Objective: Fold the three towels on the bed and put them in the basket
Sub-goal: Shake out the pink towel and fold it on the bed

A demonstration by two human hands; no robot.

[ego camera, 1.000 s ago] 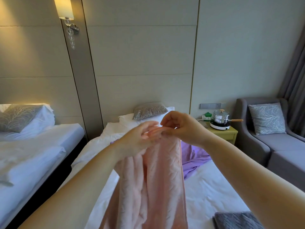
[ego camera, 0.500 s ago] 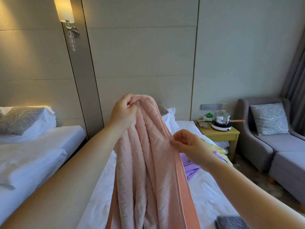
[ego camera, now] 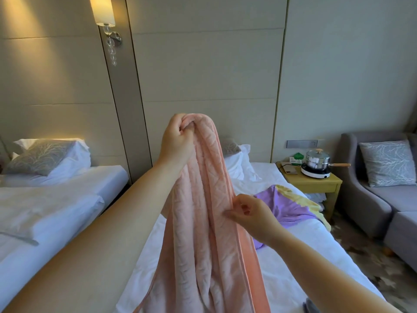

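Note:
A pink towel (ego camera: 203,233) hangs bunched in long folds in front of me, above the white bed (ego camera: 291,263). My left hand (ego camera: 178,138) grips its top end, raised high. Lower down, my right hand (ego camera: 250,213) pinches the towel's right edge. A purple towel (ego camera: 286,204) lies crumpled on the bed behind my right hand, with a yellow towel (ego camera: 311,204) along its far side. A grey cloth corner (ego camera: 310,307) shows at the bottom right edge. No basket is in view.
A second white bed (ego camera: 45,199) stands to the left across a dark gap. A yellow bedside table (ego camera: 316,184) with a steel pot on a hotplate is at the right. A grey sofa (ego camera: 383,199) with a cushion fills the far right.
My left hand has lifted the towel's top end up high. My right hand has left the top and slid down the right edge, where it now pinches lower.

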